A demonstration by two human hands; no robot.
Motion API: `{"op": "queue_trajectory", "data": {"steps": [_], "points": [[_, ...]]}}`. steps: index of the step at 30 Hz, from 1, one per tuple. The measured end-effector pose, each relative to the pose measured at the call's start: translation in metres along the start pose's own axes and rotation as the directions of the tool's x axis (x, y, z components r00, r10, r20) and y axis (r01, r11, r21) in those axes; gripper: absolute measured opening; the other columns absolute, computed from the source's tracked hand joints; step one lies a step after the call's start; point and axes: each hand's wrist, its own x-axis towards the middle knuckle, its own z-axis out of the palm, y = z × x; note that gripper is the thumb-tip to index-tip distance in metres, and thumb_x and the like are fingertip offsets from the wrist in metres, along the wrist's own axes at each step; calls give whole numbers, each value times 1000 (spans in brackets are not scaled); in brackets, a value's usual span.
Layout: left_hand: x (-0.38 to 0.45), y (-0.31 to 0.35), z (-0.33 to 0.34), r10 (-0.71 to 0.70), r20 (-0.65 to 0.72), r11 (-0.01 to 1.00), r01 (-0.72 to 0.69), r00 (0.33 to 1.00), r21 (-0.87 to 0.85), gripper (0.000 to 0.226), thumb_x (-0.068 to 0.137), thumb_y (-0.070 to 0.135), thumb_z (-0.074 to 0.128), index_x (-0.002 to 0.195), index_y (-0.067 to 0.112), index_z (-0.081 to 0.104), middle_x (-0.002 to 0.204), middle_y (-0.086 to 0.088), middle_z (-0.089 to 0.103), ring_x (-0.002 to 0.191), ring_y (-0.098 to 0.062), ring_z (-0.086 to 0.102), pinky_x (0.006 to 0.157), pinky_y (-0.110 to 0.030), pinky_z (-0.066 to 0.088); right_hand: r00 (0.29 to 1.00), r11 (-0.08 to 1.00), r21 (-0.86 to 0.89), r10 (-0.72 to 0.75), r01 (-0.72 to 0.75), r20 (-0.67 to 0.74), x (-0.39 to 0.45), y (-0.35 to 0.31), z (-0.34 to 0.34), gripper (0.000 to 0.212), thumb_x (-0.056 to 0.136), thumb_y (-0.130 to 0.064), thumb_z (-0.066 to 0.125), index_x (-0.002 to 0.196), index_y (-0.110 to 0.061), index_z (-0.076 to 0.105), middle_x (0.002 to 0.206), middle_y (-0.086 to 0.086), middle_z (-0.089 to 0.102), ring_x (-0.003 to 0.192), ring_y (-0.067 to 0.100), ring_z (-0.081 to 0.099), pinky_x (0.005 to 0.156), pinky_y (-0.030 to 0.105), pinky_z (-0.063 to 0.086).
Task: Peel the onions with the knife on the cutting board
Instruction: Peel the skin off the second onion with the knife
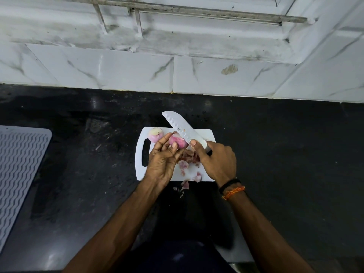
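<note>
Above the cutting board (204,134), the left hand (163,156) grips an onion (177,143) just left of the knife (182,127), whose blade slants up-left from the right hand (216,160) clutching its handle, touching the onion's right side.

Both forearms were bare, with no sleeves in view, entering from the bottom of the frame. The right wrist carried a black band (229,184) and, just below it toward the elbow, a knotted orange thread bracelet (233,192). The left wrist was unadorned.
</note>
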Motion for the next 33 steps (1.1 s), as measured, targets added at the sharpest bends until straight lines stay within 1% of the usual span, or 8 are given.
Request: {"op": "queue_trajectory", "data": {"steps": [4, 11, 17, 22, 24, 27, 29, 33], "points": [[1, 0, -3, 15, -3, 999, -15, 1000, 36, 40, 77, -4, 63, 116, 4, 62, 119, -14, 68, 104, -24, 71, 84, -36, 61, 999, 999, 15, -35, 35, -17, 0, 2, 4, 63, 89, -77, 41, 78, -21, 68, 63, -10, 61, 56, 8, 57, 54, 26, 44], [3, -2, -7, 47, 7, 990, -47, 999, 133, 45, 70, -9, 68, 112, 6, 65, 121, -16, 66, 106, -25, 68, 100, -43, 50, 998, 999, -33, -15, 13, -63, -2, -6, 2, 61, 86, -80, 44, 63, -24, 55, 54, -13, 48, 52, 9, 52, 52, 24, 36], [-3, -2, -4, 67, 13, 978, -69, 998, 196, 40, 66, -8, 69, 102, 10, 67, 103, -11, 73, 95, -21, 70, 94, -40, 54, 997, 998, -61, -2, -2, -75, -2, -12, 3, 59, 81, -85, 41, 61, -30, 47, 55, -12, 49, 53, 11, 51, 55, 24, 33], [-4, -2, -5, 88, -9, 969, -84, 996, 231, 38, 67, -5, 71, 102, 8, 65, 107, -16, 71, 96, -25, 70, 99, -47, 52, 997, 999, -23, -39, 38, -72, 2, -12, 3, 65, 80, -87, 38, 54, -28, 45, 50, -13, 46, 52, 13, 56, 53, 26, 42], [-3, -4, -5, 94, -27, 973, -86, 995, 215, 34, 71, -2, 72, 103, 5, 64, 108, -17, 70, 97, -27, 71, 97, -48, 54, 995, 998, 16, -65, 66, -73, 2, -10, 6, 68, 80, -86, 40, 55, -24, 51, 52, -11, 51, 53, 11, 57, 51, 26, 40], [0, -2, -7, 82, -53, 984, -72, 995, 161, 34, 77, 3, 72, 109, 0, 62, 108, -17, 70, 96, -28, 71, 91, -46, 58, 996, 987, 143, -74, 79, -43, -2, -9, 12, 73, 79, -86, 42, 65, -19, 65, 58, -5, 62, 56, 10, 61, 50, 33, 50], [1, 0, -7, 66, -25, 987, -61, 998, 152, 32, 81, 5, 71, 111, 0, 61, 104, -17, 70, 93, -27, 71, 86, -42, 60, 998, 982, 183, -33, 41, -49, -3, -8, 11, 69, 80, -85, 44, 61, -22, 63, 56, -5, 61, 53, 8, 60, 50, 34, 51], [-2, 2, -5, 18, -5, 997, -17, 1000, 77, 20, 83, 9, 67, 102, 5, 65, 109, -19, 70, 101, -33, 70, 87, -39, 59, 997, 985, 167, 54, -43, -61, -1, -1, 2, 54, 84, -73, 57, 51, -30, 49, 46, -10, 52, 46, 7, 53, 47, 24, 36]]}}
